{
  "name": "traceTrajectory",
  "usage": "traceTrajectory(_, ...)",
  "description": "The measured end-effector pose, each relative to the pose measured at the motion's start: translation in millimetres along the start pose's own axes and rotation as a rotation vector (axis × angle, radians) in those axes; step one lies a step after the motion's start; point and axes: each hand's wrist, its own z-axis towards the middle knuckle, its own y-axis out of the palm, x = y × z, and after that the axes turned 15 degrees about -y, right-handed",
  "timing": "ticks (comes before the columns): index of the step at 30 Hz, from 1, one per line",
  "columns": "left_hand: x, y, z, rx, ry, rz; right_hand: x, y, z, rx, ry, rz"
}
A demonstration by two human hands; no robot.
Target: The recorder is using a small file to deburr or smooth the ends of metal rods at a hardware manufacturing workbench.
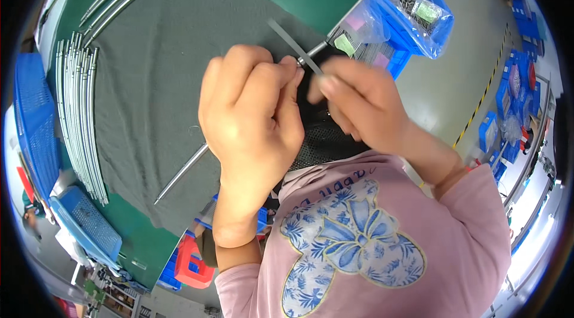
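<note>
Metal rod (182,171), thin and silver, runs slantwise over the grey mat (149,78) near the front edge of the surface, its lower end toward the near left edge and its upper stretch passing up under the left hand (251,120). It looks stiff, light and smooth, likely slick under bare skin, so I would judge a firm pinch close to the working end steadies it better than a hold far down the shaft, where it would swing. The left hand is curled tight, its fingers (281,78) closed round the rod near the top; the right hand (365,102) has its fingers (326,84) pinched narrow on a flat grey strip (290,43) that pokes up and away toward the far edge, thin and probably springy. Where rod and strip meet is buried between the two hands, so I cannot tell how they join, nor what the dark mesh piece (326,138) under the right wrist belongs to. A bundle of like rods (78,114) lies along the left edge of the mat; blue bins (412,1) with bagged small parts sit past the right corner, their contents too small to make out.
</note>
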Motion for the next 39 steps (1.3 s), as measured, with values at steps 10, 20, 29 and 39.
traceTrajectory(10, 0.5, -1.0, 1.9, -0.008, -0.006, -0.009, 21.2, 9.7, 3.5, 0.042, -0.196, -0.026)
traceTrajectory(20, 1.2, -2.4, 3.3, -0.024, -0.007, 0.003, 63.2, 15.2, -8.8, 0.054, -0.33, -0.158)
traceTrajectory(29, 1.6, -5.6, 2.4, -0.046, 0.033, 0.055, 54.7, 13.5, -1.7, 0.062, -0.352, -0.19)
traceTrajectory(39, 2.4, -2.9, -1.8, -0.011, 0.007, 0.01, 31.2, 5.6, 5.3, -0.006, -0.337, -0.18)
